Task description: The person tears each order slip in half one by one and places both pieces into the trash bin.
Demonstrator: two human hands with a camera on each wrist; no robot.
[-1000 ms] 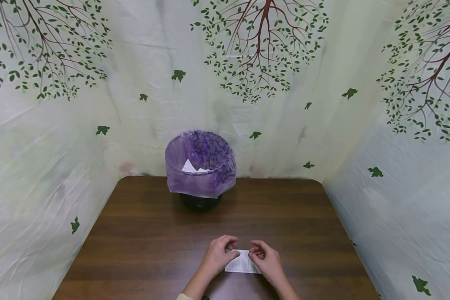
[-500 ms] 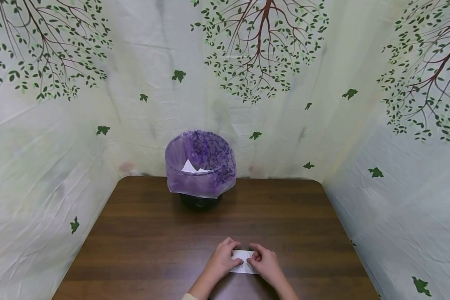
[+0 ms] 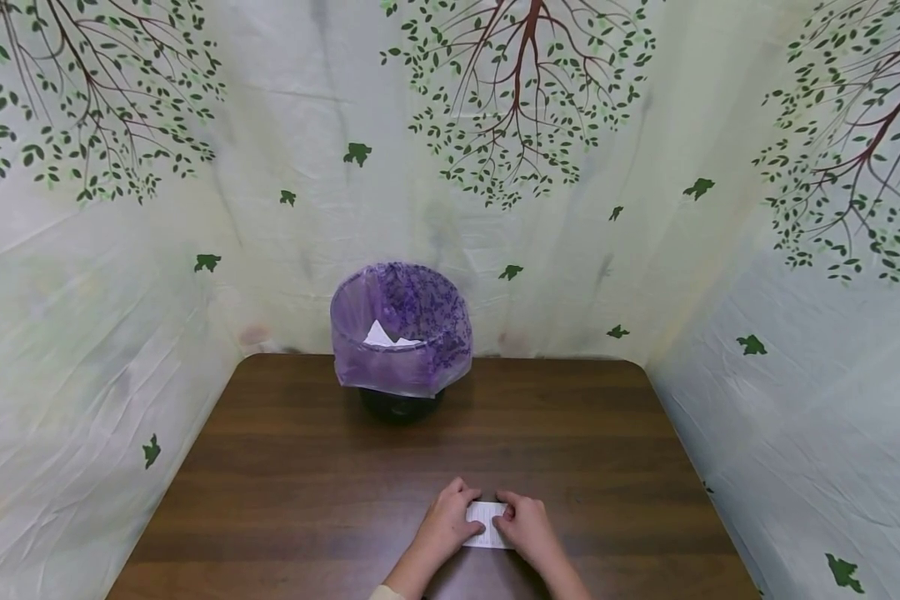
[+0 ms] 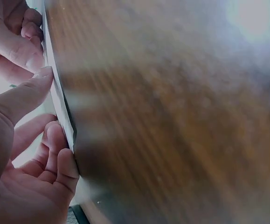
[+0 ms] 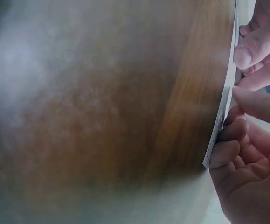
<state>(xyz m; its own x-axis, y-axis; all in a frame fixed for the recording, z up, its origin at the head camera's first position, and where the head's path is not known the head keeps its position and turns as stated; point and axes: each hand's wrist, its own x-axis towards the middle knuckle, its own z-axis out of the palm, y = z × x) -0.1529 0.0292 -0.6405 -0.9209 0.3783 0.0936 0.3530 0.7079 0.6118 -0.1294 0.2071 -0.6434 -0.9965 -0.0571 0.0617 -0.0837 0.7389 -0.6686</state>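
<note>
A small piece of white lined paper (image 3: 487,525) lies low over the brown tabletop, between my two hands. On its left side my left hand (image 3: 445,518) holds it, the thumb (image 4: 38,86) set on the paper and the other fingers curled in near its edge. My right hand (image 3: 528,529) grips the right side, with its thumb (image 5: 253,103) close to the left one and its fingers bent inward. Seen almost edge-on, the paper (image 5: 225,97) shows as a thin pale strip in the right wrist view. Both ends are partly hidden by the hands.
A dark bin lined with a purple translucent bag (image 3: 401,367) stands toward the back of the table (image 3: 292,483). White paper pieces (image 3: 381,335) show inside it. Pale cloth walls (image 3: 570,275) printed with trees and leaves surround the table on three sides.
The left hand has shifted slightly right, closer to the right hand, and less of the paper shows between them. The right hand's fingers have drawn in a little. The bin has stayed put.
</note>
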